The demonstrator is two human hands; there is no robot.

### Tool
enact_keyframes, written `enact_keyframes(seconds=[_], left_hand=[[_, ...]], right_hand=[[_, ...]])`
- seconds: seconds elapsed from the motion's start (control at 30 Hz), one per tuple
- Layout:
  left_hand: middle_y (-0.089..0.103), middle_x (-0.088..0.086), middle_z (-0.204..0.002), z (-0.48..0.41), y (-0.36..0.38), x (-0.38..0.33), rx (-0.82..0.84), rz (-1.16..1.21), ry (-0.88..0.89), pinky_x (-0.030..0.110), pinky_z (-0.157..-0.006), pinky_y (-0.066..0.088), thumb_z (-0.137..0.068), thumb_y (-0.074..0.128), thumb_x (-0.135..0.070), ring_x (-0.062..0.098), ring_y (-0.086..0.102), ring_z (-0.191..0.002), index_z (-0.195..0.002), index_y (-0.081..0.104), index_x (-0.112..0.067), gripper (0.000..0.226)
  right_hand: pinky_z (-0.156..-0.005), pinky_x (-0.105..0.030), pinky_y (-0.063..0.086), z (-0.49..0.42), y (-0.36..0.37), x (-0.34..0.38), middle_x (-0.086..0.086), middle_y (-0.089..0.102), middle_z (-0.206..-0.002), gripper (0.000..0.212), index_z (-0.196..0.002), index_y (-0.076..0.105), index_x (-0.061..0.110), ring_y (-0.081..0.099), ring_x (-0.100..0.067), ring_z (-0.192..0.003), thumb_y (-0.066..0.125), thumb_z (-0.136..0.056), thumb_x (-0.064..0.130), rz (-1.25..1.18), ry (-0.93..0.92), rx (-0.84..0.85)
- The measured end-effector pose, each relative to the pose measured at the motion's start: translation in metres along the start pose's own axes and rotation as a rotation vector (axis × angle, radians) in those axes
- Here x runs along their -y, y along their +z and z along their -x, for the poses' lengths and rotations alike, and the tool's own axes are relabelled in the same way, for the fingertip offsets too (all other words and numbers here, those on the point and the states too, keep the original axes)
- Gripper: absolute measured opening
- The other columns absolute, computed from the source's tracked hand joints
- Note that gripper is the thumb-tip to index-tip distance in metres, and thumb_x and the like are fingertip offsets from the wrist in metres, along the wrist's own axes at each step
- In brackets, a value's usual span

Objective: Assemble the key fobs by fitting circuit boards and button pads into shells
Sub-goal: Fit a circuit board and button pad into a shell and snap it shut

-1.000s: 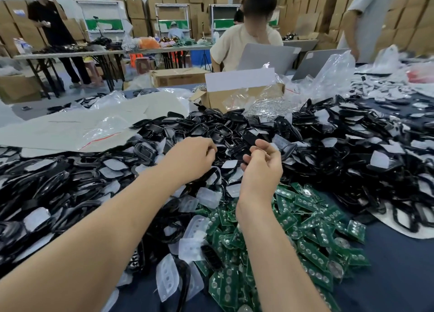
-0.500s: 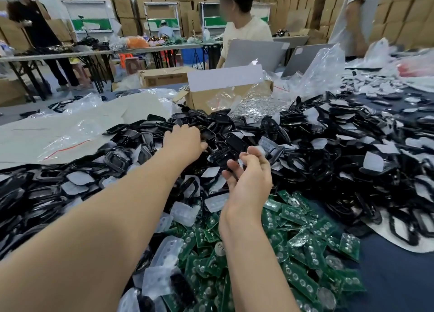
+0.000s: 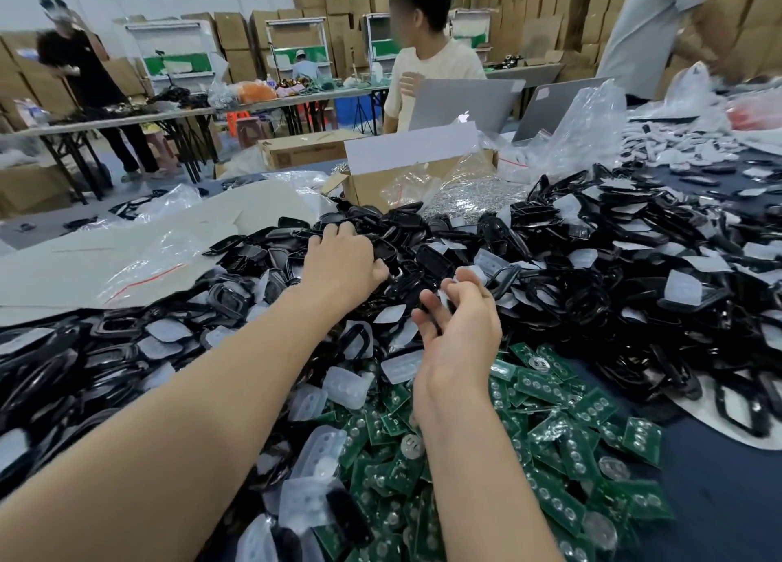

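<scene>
left hand (image 3: 342,261): laid knuckles-up on heap of black plastic fob shells (image 3: 431,261); fingertips hidden, grip cannot be told.
right hand (image 3: 461,328): held palm-up at 4 o'clock of left hand, fingers loosely curled; contents cannot be told.
green circuit boards (image 3: 546,386): piled at 5 o'clock of right hand.
translucent rubber button pads (image 3: 347,386): scattered at 8 o'clock of right hand.
dark blue table (image 3: 728,498): covered by shells from 9 to 3 o'clock.

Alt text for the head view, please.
A person's left hand reaches into a heap of black shells while the right hand hovers loosely curled near green circuit boards and clear button pads. A cardboard box sits behind.
</scene>
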State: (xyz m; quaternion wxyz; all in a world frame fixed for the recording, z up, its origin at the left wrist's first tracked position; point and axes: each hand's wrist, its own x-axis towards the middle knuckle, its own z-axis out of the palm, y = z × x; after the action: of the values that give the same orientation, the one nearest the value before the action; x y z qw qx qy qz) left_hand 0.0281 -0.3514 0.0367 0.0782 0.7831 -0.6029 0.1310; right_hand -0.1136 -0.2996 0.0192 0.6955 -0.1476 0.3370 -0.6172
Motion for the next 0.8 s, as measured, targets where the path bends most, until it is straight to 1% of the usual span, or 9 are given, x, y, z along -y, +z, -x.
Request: enact_keyframes(seconds=[0.13,0.2,0.27,0.33,0.4,0.5,0.57,0.7,0.8], left_hand=[[0.058,0.003,-0.108,0.036,-0.034,-0.002,-0.066,0.358,0.135,0.038,-0.094,0.046,-0.094,0.058,-0.036,0.023,0.050,-0.108,-0.088,0.071,-0.016,0.024],[0.059,-0.002,-0.106,0.061,-0.047,-0.002,-0.080,0.317,0.268,0.033,-0.089,0.045,-0.093,0.057,-0.039,0.018,0.050,-0.103,-0.089,0.066,-0.020,0.021],[0.058,-0.003,-0.108,0.081,-0.052,-0.002,-0.072,0.200,0.375,0.031,-0.091,0.043,-0.094,0.054,-0.040,0.016,0.050,-0.104,-0.096,0.066,-0.019,0.024],[0.058,-0.002,-0.117,0.094,-0.050,0.000,-0.054,0.170,0.438,0.030,-0.098,0.040,-0.100,0.051,-0.034,0.017,0.049,-0.112,-0.107,0.067,-0.015,0.026],[0.058,-0.002,-0.126,0.108,-0.048,0.000,-0.059,0.254,0.444,0.025,-0.102,0.035,-0.103,0.050,-0.029,0.015,0.049,-0.119,-0.117,0.066,-0.014,0.026],[0.058,-0.006,-0.128,0.133,-0.050,0.002,-0.184,0.430,0.378,0.018,-0.102,0.037,-0.102,0.053,-0.027,0.008,0.052,-0.119,-0.120,0.067,-0.014,0.026],[0.058,-0.009,-0.118,0.146,-0.048,0.006,-0.224,0.485,0.294,0.017,-0.094,0.041,-0.102,0.053,-0.029,0.006,0.054,-0.110,-0.116,0.067,-0.018,0.022],[0.055,-0.017,-0.105,0.166,-0.035,0.005,0.056,0.326,0.238,0.019,-0.087,0.041,-0.101,0.041,-0.048,0.005,0.051,-0.102,-0.117,0.063,-0.028,0.034],[0.048,-0.013,-0.102,0.177,-0.026,-0.002,0.122,0.212,0.279,0.024,-0.086,0.035,-0.101,0.039,-0.054,0.011,0.044,-0.102,-0.120,0.061,-0.029,0.038]], right_hand=[[-0.064,-0.028,0.058,0.003,0.001,-0.001,-0.004,0.060,-0.115,0.009,-0.108,0.062,0.023,0.068,-0.016,-0.086,0.055,-0.102,0.022,-0.002,0.139,0.149],[-0.071,-0.031,0.059,0.007,0.001,0.000,-0.008,0.060,-0.126,0.018,-0.114,0.059,0.022,0.069,-0.020,-0.100,0.056,-0.102,0.036,-0.038,0.265,0.254],[-0.073,-0.031,0.060,0.011,0.002,-0.003,-0.010,0.065,-0.127,0.025,-0.118,0.061,0.022,0.074,-0.021,-0.101,0.053,-0.103,0.040,-0.047,0.346,0.354],[-0.075,-0.031,0.062,0.013,0.003,-0.006,-0.012,0.072,-0.118,0.021,-0.117,0.066,0.019,0.076,-0.020,-0.093,0.051,-0.106,0.029,-0.047,0.360,0.396],[-0.083,-0.032,0.060,0.012,0.004,-0.010,-0.015,0.073,-0.109,0.022,-0.112,0.069,0.017,0.073,-0.022,-0.091,0.047,-0.107,0.015,-0.039,0.335,0.368],[-0.070,-0.025,0.057,0.012,0.003,-0.009,-0.015,0.071,-0.100,0.026,-0.107,0.069,0.017,0.068,-0.019,-0.074,0.046,-0.106,0.005,-0.037,0.302,0.302],[-0.063,-0.021,0.059,0.011,0.004,-0.008,-0.015,0.068,-0.102,0.026,-0.107,0.068,0.012,0.072,-0.015,-0.068,0.046,-0.104,-0.003,-0.117,0.259,0.257],[-0.060,-0.017,0.058,0.012,0.005,-0.003,-0.016,0.069,-0.097,0.021,-0.101,0.068,0.006,0.075,-0.017,-0.071,0.052,-0.100,-0.008,-0.213,0.176,0.202],[-0.060,-0.021,0.059,0.013,0.003,-0.001,-0.013,0.073,-0.091,0.017,-0.103,0.068,0.007,0.078,-0.022,-0.076,0.056,-0.099,-0.004,-0.222,0.166,0.221]])
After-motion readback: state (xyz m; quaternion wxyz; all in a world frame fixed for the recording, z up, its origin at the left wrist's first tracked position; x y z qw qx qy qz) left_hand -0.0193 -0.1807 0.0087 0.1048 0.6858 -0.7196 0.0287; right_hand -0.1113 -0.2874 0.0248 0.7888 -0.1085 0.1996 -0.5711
